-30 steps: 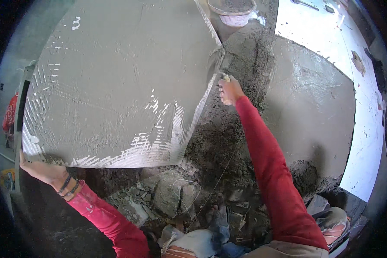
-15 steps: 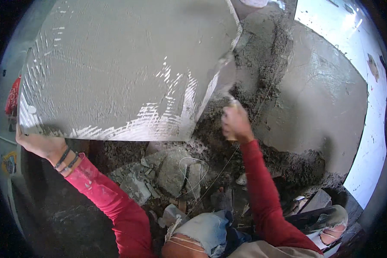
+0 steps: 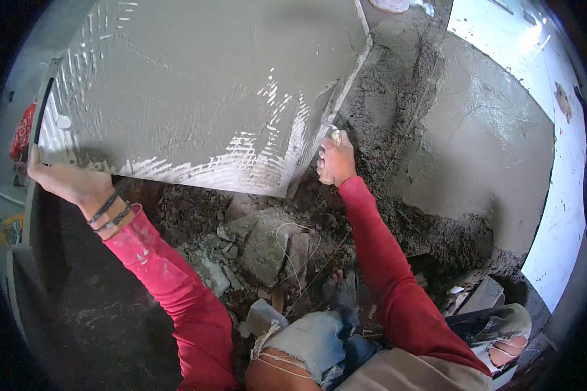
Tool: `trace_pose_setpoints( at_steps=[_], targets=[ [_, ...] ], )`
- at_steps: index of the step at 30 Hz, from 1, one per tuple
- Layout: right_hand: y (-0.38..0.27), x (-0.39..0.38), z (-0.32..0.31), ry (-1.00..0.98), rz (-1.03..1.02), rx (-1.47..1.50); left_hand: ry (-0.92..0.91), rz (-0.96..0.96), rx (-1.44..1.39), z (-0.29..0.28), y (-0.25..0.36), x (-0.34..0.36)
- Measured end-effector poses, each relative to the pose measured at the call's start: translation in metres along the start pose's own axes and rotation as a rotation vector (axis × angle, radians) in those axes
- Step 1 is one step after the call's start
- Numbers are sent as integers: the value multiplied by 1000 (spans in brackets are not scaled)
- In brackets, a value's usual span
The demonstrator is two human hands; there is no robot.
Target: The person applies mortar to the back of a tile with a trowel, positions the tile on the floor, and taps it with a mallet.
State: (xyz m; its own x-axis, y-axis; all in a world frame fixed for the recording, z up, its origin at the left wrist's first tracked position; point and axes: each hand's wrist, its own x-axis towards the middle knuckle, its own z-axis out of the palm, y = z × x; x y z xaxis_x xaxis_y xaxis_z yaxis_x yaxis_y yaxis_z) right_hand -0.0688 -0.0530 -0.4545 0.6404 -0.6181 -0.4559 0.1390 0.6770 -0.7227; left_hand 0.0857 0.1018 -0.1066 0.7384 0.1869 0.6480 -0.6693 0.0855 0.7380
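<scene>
A large tile slab fills the upper left, its upturned face coated in wet grey mortar. White ridged backing shows through along its near and left edges. My left hand is closed round the slab's near left corner, fingers partly hidden by the slab. In my right hand is a trowel with a wooden-looking handle, gripped in a fist. Its blade, smeared with mortar and hard to make out, lies against the slab's right edge near the near right corner.
Rough damp mortar runs along the slab's right side. Beyond it lies a smooth wet mortar patch, bordered by a white tile surface. Broken rubble and a loose thin string lie before my knees. A red bag sits far left.
The slab's near edge has risen away from me and tilted slightly, my left hand moving with it. My right hand has brought the trowel left and up against the slab's right edge.
</scene>
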Motion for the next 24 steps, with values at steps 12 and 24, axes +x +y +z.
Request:
trace_pose_setpoints(
  at_steps=[12,24],
  targets=[
    [160,-101,44,106,-408,-771,-94,53,-10,-14,-14,9],
    [40,-82,37,-233,-43,138,35,-114,-98,2,14,-10]
  ],
)
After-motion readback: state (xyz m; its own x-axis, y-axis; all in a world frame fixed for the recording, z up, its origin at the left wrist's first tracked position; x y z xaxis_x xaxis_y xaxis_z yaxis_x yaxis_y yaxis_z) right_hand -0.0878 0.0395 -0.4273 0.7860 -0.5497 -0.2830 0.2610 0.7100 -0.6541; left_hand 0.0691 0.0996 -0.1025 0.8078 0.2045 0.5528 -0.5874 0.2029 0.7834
